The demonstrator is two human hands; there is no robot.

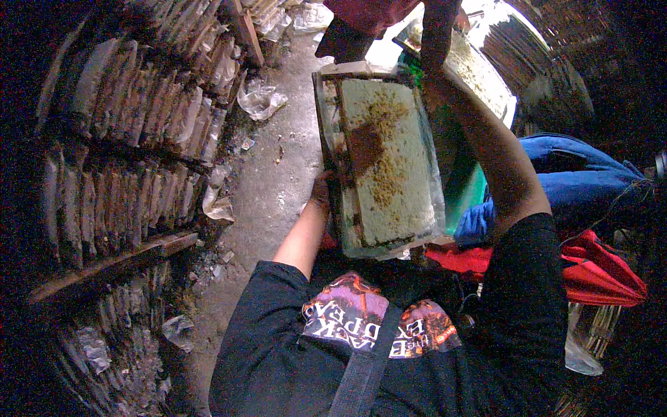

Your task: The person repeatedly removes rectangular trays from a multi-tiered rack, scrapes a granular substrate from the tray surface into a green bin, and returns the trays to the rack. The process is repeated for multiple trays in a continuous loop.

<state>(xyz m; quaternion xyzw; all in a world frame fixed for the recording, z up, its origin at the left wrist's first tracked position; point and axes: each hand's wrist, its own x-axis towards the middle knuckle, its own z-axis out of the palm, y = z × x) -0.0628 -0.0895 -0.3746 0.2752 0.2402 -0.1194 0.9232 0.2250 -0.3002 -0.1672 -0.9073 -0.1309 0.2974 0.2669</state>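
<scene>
A shallow rectangular tray (410, 167) with a pale surface and scattered yellow-brown crumbs is held tilted in front of my chest. Cloudy clear plastic shows along its edges, and a wooden strip runs down its left side. My left hand (322, 189) is closed on the tray's left edge, its fingers partly hidden behind it. My right arm reaches up past the tray's right side. My right hand (432, 82) is dark and near the upper right corner, its fingers too shadowed to make out. A second crumb-covered pale tray (479, 73) lies beyond it in bright light.
Another person in a maroon top (372, 17) stands at the far end. Rows of flat plastic-wrapped slabs (132, 97) fill wooden shelves (111, 267) on the left. Plastic scraps (261, 101) litter the grey floor (267, 167). Blue fabric (577, 181) and red fabric (601, 271) lie on the right.
</scene>
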